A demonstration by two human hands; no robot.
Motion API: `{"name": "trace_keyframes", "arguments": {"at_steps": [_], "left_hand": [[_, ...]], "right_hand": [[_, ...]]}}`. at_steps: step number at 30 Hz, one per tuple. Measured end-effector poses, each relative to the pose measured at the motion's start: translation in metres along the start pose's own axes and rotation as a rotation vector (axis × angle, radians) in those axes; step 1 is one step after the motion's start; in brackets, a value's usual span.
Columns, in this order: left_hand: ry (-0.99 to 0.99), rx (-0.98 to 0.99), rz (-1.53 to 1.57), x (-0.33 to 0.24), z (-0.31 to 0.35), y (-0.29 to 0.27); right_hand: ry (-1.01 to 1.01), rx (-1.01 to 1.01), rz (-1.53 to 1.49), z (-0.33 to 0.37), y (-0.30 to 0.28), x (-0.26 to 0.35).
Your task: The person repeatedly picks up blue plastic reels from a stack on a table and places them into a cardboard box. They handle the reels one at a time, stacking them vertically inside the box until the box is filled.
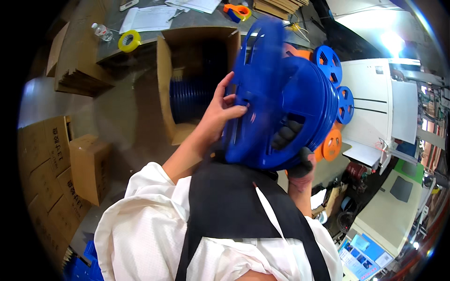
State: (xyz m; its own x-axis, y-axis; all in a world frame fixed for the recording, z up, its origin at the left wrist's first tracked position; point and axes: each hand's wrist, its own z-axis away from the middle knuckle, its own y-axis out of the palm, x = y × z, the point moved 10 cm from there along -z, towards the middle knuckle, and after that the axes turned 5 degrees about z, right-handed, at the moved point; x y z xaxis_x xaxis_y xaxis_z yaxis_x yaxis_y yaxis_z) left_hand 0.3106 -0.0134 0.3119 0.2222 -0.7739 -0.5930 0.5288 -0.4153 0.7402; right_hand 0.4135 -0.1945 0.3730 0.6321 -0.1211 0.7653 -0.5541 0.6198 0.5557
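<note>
In front of my chest I hold a stack of large blue plastic reels [317,93] with window-like cutouts. My right hand [302,166], in a dark grey fingertip glove, grips the stack's lower right side; its fingers show through a cutout and its thumb is outside. One blue reel [262,65] stands tilted away from the stack, smeared by motion. My bare left hand [221,110] grips this reel at its left side, thumb toward me. Left of it, an open cardboard box [164,89] holds a row of blue reels [187,100] standing on edge.
A grey worktable [154,16] at the back carries papers, a yellow tape roll [129,41], a plastic bottle [101,32] and an orange tape dispenser [237,11]. Blue and orange reels [332,145] stand beyond the stack. Cardboard boxes [51,178] are piled at left.
</note>
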Motion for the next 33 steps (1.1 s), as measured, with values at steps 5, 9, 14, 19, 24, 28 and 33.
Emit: {"name": "trace_keyframes", "arguments": {"at_steps": [5, 9, 14, 19, 24, 28, 33], "left_hand": [[-0.178, 0.496, 1.052, -0.035, 0.039, 0.029], [-0.106, 0.567, 1.113, -0.033, 0.046, 0.014], [-0.139, 0.592, 1.14, -0.036, 0.042, 0.014], [-0.103, 0.566, 1.13, -0.036, 0.038, 0.007], [-0.042, 0.48, 0.998, -0.044, 0.048, -0.003], [0.194, 0.593, 0.68, -0.066, 0.052, -0.022], [0.196, 0.405, 0.466, -0.065, 0.059, -0.024]], "right_hand": [[-0.03, -0.019, 0.097, -0.011, 0.011, 0.023], [-0.128, 0.165, -0.052, -0.015, 0.011, 0.035], [-0.207, 0.312, -0.107, -0.008, -0.004, 0.048], [-0.257, -0.192, -0.047, 0.011, -0.03, 0.052], [-0.239, 0.198, -0.166, 0.018, -0.031, 0.058], [-0.226, 0.411, -0.193, 0.02, -0.009, 0.065], [-0.297, 0.444, -0.161, 0.021, -0.014, 0.073]]}}
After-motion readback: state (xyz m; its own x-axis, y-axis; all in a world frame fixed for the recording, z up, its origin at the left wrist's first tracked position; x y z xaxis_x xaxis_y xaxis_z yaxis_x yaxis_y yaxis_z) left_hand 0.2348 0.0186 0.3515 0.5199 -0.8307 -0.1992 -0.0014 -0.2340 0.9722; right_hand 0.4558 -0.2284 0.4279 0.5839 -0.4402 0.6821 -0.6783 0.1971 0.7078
